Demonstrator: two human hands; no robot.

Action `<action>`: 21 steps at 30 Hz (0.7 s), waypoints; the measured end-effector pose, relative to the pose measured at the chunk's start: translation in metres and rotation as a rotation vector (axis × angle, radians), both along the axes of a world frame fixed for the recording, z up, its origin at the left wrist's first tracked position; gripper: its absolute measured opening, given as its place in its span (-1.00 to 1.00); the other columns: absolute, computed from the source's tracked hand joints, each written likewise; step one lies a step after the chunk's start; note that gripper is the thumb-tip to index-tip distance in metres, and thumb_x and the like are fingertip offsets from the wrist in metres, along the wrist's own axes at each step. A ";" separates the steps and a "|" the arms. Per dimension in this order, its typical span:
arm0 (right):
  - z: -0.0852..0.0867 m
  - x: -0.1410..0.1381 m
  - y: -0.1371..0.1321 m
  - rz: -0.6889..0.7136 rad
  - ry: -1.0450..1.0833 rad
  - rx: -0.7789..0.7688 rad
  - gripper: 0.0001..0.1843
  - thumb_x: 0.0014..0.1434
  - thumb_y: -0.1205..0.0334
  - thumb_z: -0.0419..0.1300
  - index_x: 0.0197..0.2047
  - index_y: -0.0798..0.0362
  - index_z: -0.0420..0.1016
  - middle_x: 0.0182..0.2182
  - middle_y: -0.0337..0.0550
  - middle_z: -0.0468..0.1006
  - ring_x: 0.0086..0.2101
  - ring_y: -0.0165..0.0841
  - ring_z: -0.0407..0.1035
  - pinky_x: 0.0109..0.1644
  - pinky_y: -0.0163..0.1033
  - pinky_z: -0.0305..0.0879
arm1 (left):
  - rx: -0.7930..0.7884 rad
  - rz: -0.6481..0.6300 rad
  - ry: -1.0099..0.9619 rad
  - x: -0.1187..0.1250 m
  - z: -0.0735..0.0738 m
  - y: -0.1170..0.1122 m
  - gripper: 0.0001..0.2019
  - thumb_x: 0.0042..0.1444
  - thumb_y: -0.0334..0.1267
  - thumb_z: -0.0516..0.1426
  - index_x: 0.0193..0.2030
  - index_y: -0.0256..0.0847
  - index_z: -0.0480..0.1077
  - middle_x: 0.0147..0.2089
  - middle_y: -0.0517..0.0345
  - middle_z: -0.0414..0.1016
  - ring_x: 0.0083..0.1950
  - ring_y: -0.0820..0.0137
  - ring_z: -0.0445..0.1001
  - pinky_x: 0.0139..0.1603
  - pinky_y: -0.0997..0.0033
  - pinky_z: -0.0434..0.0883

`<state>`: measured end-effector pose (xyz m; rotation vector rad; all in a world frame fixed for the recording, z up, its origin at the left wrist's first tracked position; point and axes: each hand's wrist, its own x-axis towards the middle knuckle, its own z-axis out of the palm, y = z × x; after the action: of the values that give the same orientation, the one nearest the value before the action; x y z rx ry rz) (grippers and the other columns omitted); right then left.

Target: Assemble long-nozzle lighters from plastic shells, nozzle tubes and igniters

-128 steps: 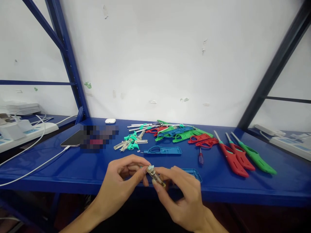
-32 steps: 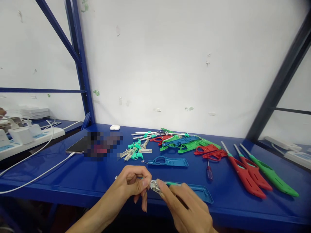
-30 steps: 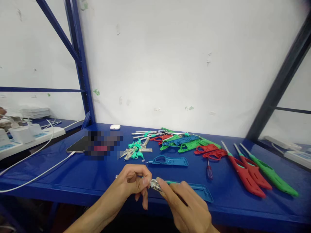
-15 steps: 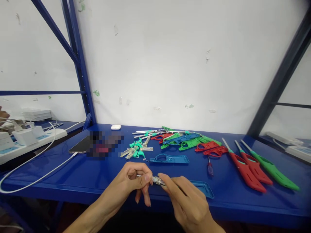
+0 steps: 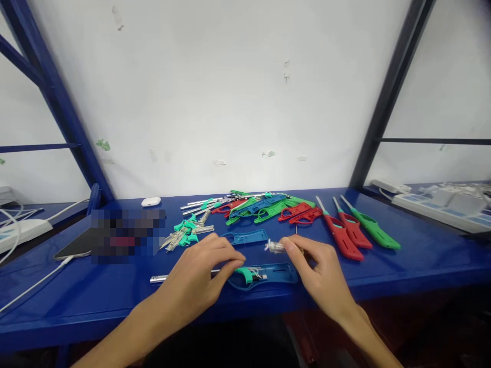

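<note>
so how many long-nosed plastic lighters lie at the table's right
3: a red plastic lighter leftmost, a second red lighter in the middle, a green plastic lighter rightmost.

The right hand point(image 5: 322, 268) partly hides the clear piece point(image 5: 275, 247).

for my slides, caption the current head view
Right hand holding a small clear part, left hand near a blue lighter shell with a green piece in it.

On the table point(image 5: 422, 245), near its front edge: lighter half-shell point(image 5: 282, 274) with trigger assembly point(image 5: 247, 274) inside. Just behind: second half-shell point(image 5: 251, 236); farther back, half-shell pile point(image 5: 263, 209). Right: three lighters point(image 5: 355, 232). Left: loose triggers point(image 5: 186, 239), then phone point(image 5: 74, 246); behind phone, earbud case point(image 5: 151, 202).
</note>
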<state>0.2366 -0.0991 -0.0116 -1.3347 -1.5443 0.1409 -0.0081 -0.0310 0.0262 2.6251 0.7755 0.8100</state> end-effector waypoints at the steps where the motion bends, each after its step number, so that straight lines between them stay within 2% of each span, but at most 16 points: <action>1: -0.001 0.000 0.000 -0.001 -0.014 -0.038 -0.54 0.46 0.04 0.06 -0.47 0.02 0.37 -0.54 -0.33 0.30 -0.50 -0.43 0.16 -0.40 -0.27 0.07 | 0.056 -0.038 0.065 0.007 0.004 0.004 -0.77 0.44 -0.27 0.10 -0.12 -0.12 0.62 -0.14 0.12 0.63 -0.09 0.27 0.50 -0.06 0.29 0.39; 3: -0.002 0.000 0.001 -0.008 -0.042 -0.103 -0.51 0.44 0.05 0.03 -0.54 0.01 0.16 -0.59 -0.36 0.11 -0.53 -0.44 0.03 -0.43 -0.23 -0.06 | 0.130 -0.084 0.207 0.020 0.015 0.012 -0.76 0.45 -0.30 0.08 -0.12 -0.15 0.61 -0.11 0.09 0.62 -0.06 0.23 0.49 -0.03 0.23 0.38; 4: -0.002 0.000 0.001 -0.008 -0.051 -0.127 -0.51 0.43 0.06 0.03 -0.54 0.01 0.12 -0.59 -0.36 0.08 -0.53 -0.44 0.00 -0.44 -0.23 -0.09 | 0.151 -0.088 0.276 0.026 0.021 0.015 -0.77 0.44 -0.31 0.10 -0.13 -0.16 0.61 -0.10 0.09 0.62 -0.05 0.22 0.49 -0.05 0.22 0.38; 7: -0.002 0.000 0.003 -0.003 -0.072 -0.170 -0.55 0.38 0.13 0.05 -0.55 0.02 0.15 -0.60 -0.37 0.12 -0.53 -0.44 0.02 -0.42 -0.22 -0.10 | 0.139 -0.095 0.476 0.037 0.037 0.017 -0.82 0.40 -0.25 0.16 -0.18 -0.14 0.62 -0.15 0.12 0.61 -0.08 0.21 0.53 -0.11 0.23 0.39; 10: -0.002 -0.002 0.004 -0.019 -0.104 -0.212 -0.60 0.33 0.20 0.07 -0.56 0.02 0.20 -0.63 -0.37 0.17 -0.55 -0.43 0.03 -0.40 -0.21 -0.11 | 0.179 -0.102 0.605 0.042 0.046 0.013 -0.82 0.40 -0.22 0.18 -0.18 -0.13 0.62 -0.17 0.12 0.60 -0.12 0.21 0.58 -0.18 0.26 0.37; 16: 0.001 -0.006 0.004 -0.061 -0.143 -0.253 -0.63 0.30 0.25 0.07 -0.56 0.01 0.23 -0.64 -0.36 0.22 -0.55 -0.42 0.06 -0.39 -0.21 -0.11 | 0.328 -0.111 0.717 0.047 0.043 0.008 -0.75 0.40 -0.27 0.15 -0.30 -0.18 0.59 -0.22 0.07 0.60 -0.28 0.23 0.59 -0.41 0.30 0.20; 21: 0.003 -0.007 0.002 -0.077 -0.163 -0.261 -0.63 0.32 0.26 0.06 -0.55 0.00 0.30 -0.63 -0.33 0.32 -0.55 -0.40 0.15 -0.39 -0.22 -0.08 | 0.360 -0.125 0.700 0.052 0.037 0.011 -0.76 0.34 -0.36 0.15 -0.37 -0.21 0.55 -0.31 0.05 0.58 -0.41 0.25 0.54 -0.51 0.29 0.06</action>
<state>0.2300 -0.0967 -0.0089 -1.6435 -1.6488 0.1947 0.0437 -0.0202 0.0634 3.2834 0.6450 -0.0435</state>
